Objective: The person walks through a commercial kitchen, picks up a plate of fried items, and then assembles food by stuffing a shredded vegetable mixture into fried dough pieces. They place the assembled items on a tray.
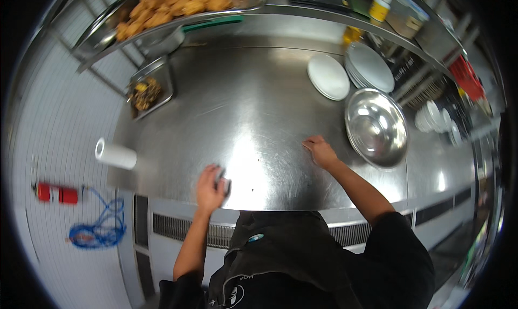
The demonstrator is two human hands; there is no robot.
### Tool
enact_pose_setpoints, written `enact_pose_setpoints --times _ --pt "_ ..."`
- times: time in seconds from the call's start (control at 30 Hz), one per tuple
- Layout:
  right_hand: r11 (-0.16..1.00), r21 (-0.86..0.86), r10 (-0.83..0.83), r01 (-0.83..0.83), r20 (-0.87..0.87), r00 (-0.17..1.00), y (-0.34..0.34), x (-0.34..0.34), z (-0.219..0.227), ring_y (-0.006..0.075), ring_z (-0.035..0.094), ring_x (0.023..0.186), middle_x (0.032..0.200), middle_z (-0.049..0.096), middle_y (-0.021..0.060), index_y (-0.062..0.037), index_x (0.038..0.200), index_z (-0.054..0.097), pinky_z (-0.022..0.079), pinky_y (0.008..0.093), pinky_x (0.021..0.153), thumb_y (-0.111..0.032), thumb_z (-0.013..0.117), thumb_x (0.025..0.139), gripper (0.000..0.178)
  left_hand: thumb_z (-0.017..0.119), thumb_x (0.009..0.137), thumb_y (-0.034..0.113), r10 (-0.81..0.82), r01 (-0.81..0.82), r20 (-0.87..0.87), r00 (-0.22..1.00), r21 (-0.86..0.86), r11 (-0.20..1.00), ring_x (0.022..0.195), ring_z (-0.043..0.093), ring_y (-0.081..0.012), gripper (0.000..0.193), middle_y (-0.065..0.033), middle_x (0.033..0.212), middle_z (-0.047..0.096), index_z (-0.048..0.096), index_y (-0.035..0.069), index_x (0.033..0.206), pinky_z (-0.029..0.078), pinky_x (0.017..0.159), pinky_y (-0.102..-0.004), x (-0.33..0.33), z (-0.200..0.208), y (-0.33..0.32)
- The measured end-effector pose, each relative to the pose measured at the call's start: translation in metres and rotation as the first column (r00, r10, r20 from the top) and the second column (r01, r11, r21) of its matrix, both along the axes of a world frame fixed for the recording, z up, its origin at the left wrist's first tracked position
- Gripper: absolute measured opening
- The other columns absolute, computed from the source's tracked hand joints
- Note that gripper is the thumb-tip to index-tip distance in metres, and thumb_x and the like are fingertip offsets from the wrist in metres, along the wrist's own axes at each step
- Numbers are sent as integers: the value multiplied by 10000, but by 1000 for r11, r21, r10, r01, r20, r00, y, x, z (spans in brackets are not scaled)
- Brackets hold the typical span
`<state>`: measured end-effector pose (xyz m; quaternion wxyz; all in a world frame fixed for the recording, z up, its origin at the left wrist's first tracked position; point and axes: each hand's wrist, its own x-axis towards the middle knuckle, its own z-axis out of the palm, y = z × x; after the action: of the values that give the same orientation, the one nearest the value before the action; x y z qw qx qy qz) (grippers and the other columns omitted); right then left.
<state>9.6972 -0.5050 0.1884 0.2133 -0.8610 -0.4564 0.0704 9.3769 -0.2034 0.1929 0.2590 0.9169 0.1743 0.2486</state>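
Note:
My left hand (211,188) is low over the front edge of the steel worktop (232,104), its thumb and fingers apart. A dark patch shows between them; I cannot tell whether it is shadow or a thing. Farther right, my right hand (323,152) rests at the worktop's surface with its fingers bent and pressed together; what they may hold is hidden. The large steel mixing bowl (376,128) is nearest to it, on the right and apart from it. A few tiny dark specks lie on the steel between my hands.
White plates (328,77) and a stack of larger plates (371,66) stand behind the bowl. At the back left is a metal tray (168,81) of brown food; a white roll (115,153) lies at the left edge. Fried pieces (183,0) fill a tray on the overhead shelf (302,14).

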Motion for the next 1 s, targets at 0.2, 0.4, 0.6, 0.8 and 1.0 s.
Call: enact_pose_setpoints --times 0.2,0.4,0.6,0.8,1.0 --pt "926 -345 -138 151 63 988 -60 -65 -1 357 601 1123 1110 653 187 -23 1083 677 504 427 953 -151 564 924 233 650 957 199 -790 654 -43 612 -533 536 1152 647 -367 200 -215 1223 673 757 100 1094 452 1071 -486 37 -3 -42" --pt "263 -930 -721 -257 -366 588 -276 -325 -3 338 600 1188 1233 664 154 -119 1161 690 454 472 1022 -431 628 892 417 646 973 169 -304 480 389 870 -520 706 936 671 -160 183 -104 988 734 717 2 942 528 854 -316 106 73 45" --pt "627 -745 -734 227 -467 493 -289 -410 -82 251 683 1077 1131 737 59 -192 1181 722 512 358 985 -604 753 784 573 661 977 383 377 568 658 652 -753 331 1056 565 -215 460 -78 1162 541 471 92 1278 506 935 -423 213 220 179" --pt "642 -461 -741 613 -578 341 -202 -375 -101 258 712 984 1035 749 103 -146 1097 751 554 369 879 -491 754 819 443 650 901 167 375 621 564 736 -783 -40 1084 567 -307 267 -134 1151 506 520 28 1089 488 1058 -592 253 289 227" --pt "617 -459 -757 639 -568 323 -197 -354 -74 233 723 914 1007 757 87 -118 1023 770 555 345 843 -331 726 892 254 558 835 65 462 515 475 749 -856 46 908 654 -292 92 -126 949 606 551 1 900 627 854 -530 259 296 235"
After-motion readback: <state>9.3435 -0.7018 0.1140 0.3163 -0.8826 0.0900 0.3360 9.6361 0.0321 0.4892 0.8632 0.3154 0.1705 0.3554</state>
